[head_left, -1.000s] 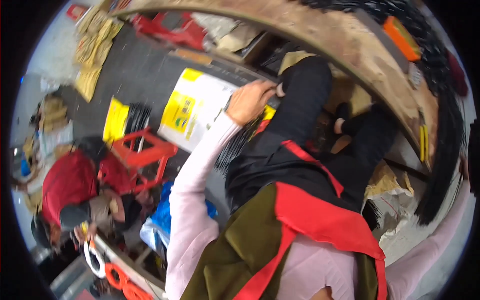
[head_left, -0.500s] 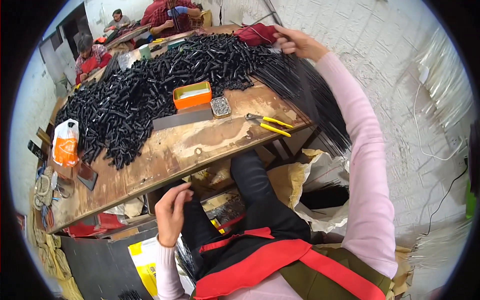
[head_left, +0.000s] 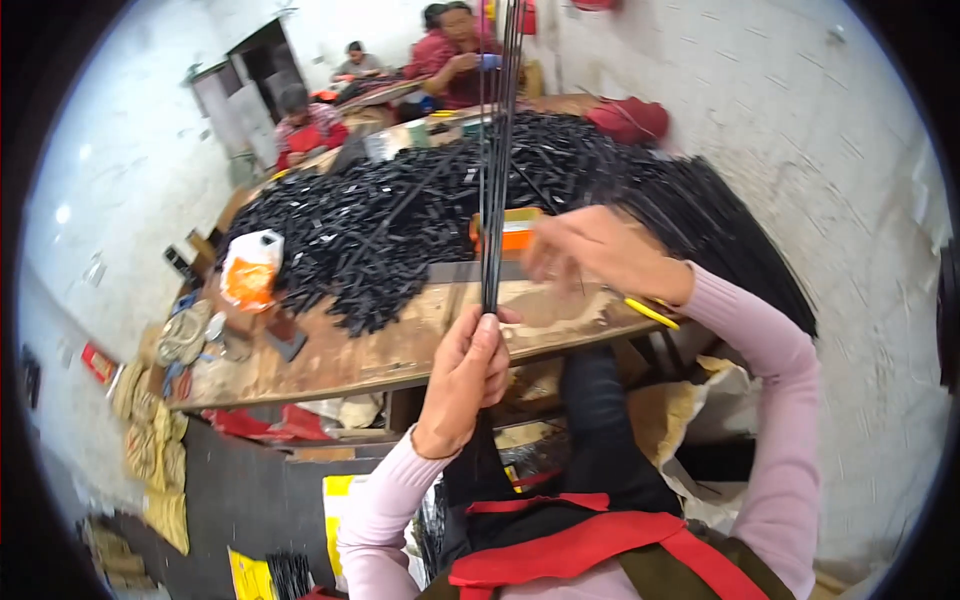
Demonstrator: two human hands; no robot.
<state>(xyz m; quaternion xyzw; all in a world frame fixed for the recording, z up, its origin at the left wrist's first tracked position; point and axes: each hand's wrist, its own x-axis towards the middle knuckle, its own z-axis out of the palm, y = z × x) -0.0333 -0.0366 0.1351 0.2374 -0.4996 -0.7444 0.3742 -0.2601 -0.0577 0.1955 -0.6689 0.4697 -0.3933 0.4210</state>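
Black rods (head_left: 497,150), a thin bundle of them, stand upright in front of me, rising above the wooden workbench (head_left: 400,345). My left hand (head_left: 470,375) is closed around their lower end, just at the bench's near edge. My right hand (head_left: 590,250) hovers beside the bundle; it is blurred, so I cannot tell its grip. Behind lies a big heap of black parts (head_left: 400,215), with an orange tray (head_left: 515,228) and a white-and-orange bag (head_left: 250,270). Yellow-handled pliers (head_left: 650,312) rest by my right wrist.
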